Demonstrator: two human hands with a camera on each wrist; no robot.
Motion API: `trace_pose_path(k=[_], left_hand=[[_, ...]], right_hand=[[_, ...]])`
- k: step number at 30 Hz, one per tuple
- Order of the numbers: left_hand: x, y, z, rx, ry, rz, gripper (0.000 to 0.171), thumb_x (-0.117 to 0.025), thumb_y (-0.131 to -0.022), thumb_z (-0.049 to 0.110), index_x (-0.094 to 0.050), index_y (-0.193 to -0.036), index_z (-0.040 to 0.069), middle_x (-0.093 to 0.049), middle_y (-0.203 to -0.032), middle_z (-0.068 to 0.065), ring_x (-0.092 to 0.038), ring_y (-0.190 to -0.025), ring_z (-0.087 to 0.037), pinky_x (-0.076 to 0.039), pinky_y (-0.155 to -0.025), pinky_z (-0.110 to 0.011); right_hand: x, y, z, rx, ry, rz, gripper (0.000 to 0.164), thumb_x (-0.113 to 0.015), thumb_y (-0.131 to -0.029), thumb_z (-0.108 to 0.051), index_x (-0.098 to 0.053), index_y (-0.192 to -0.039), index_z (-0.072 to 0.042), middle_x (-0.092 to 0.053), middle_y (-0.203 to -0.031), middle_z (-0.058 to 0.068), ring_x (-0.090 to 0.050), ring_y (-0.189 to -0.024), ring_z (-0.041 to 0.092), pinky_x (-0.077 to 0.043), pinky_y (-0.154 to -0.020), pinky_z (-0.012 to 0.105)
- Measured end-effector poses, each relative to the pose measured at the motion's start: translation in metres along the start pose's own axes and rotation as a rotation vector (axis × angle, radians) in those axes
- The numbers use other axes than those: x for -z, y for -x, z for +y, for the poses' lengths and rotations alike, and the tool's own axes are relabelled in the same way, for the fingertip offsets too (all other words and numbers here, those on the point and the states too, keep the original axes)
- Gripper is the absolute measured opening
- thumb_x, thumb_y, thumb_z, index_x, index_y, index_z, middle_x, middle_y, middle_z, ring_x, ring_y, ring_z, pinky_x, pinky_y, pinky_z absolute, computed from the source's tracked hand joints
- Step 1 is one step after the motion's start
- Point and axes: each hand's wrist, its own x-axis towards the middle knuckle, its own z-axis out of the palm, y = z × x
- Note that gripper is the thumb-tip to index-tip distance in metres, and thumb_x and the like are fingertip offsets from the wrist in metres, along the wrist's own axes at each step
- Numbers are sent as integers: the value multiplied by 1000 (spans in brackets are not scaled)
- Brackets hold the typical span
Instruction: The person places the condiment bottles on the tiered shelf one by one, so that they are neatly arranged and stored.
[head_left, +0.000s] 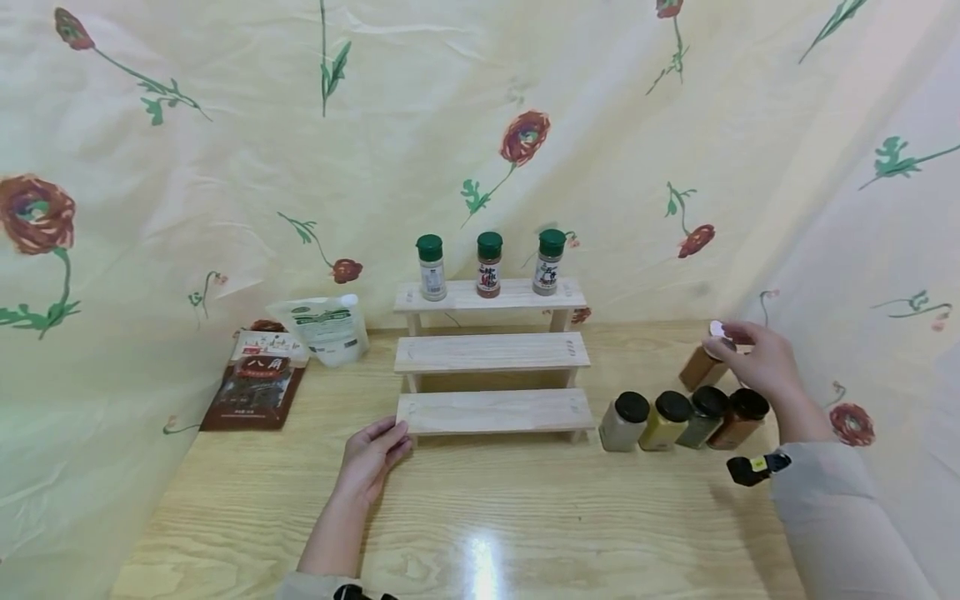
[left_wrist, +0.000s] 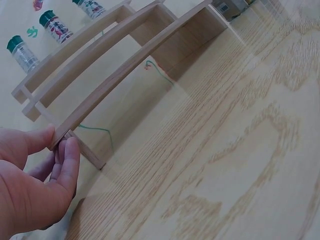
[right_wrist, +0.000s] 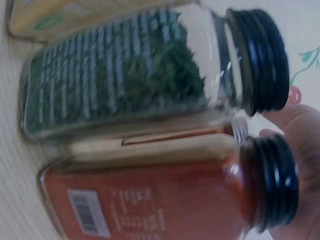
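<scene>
My left hand (head_left: pixel 367 458) pinches the front left corner of the lowest step of a three-step wooden rack (head_left: pixel 495 412); thumb and fingers hold the board's end in the left wrist view. At the right, my right hand (head_left: pixel 761 358) holds the top of a spice jar (head_left: pixel 699 371) with brown contents, behind a row of black-capped jars. In that row are a pale jar (head_left: pixel 622 425), a yellow one (head_left: pixel 663 425), a green herb jar (right_wrist: pixel 115 75) and a reddish-orange spice jar (right_wrist: pixel 150 195). The last two hide most of my right hand in the right wrist view.
Three green-capped shaker bottles (head_left: pixel 489 265) stand on the rack's top step. To the left, a brown packet (head_left: pixel 255 383) lies beside a white spouted pouch (head_left: pixel 326 329). Flowered cloth (head_left: pixel 420 125) hangs behind and along both sides of the wooden table (head_left: pixel 525 517).
</scene>
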Motion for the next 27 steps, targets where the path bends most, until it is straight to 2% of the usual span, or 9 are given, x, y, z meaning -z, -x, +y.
trace_pose_path(k=[5,7,10,14,18,20,27], left_hand=[[0,1,0,-7,6,-4,43,-63,-98,-4,-45,-134,-20,-62,-96,-11,-68,-81,-14,-62,-82,-23],[0,1,0,-8,10,-5,42,-63,-98,-4,-46,-133,-20,-62,-96,-11,-68,-81,-14,-62,-82,-23],[-1,2,0,-10,18,-6,41,-64,-97,-4,-47,-132,-20,-62,-96,-11,-68,-80,-14,-62,-81,-23],[-1,3,1,-9,4,-9,43,-64,-98,-3,-47,-134,-19,-63,-97,-10,-67,-81,-13,-62,-82,-22],[-1,4,1,-6,-10,-12,45,-63,-99,-1,-46,-136,-18,-63,-97,-9,-67,-82,-11,-61,-83,-21],[-1,4,1,-5,-9,-11,45,-63,-99,-1,-45,-137,-18,-63,-97,-8,-67,-82,-11,-61,-83,-21],[-1,4,1,-2,-14,-1,43,-63,-98,-2,-48,-135,-18,-63,-96,-9,-67,-82,-12,-62,-82,-21]], right_hand=[[-1,0,15,5,4,-20,59,-68,-98,-32,-53,-131,14,-57,-121,39,-57,-107,53,-50,-60,18],[-1,-1,19,16,9,-25,58,-70,-97,-29,-53,-130,16,-58,-119,40,-59,-104,53,-51,-57,16],[-2,-2,24,27,37,-44,60,-71,-97,-29,-53,-130,17,-59,-117,41,-61,-101,54,-53,-59,21],[-2,-3,28,10,56,-98,67,-68,-99,-35,-49,-135,17,-57,-120,41,-60,-103,53,-60,-66,41],[-2,-4,29,-4,61,-139,72,-66,-99,-39,-46,-139,17,-56,-123,41,-59,-105,53,-59,-75,56],[-2,-4,29,-1,62,-148,72,-66,-99,-39,-45,-139,17,-55,-123,42,-59,-106,54,-58,-76,58],[-5,-5,31,30,71,-116,68,-68,-98,-37,-49,-135,17,-57,-120,42,-60,-103,54,-60,-71,52]])
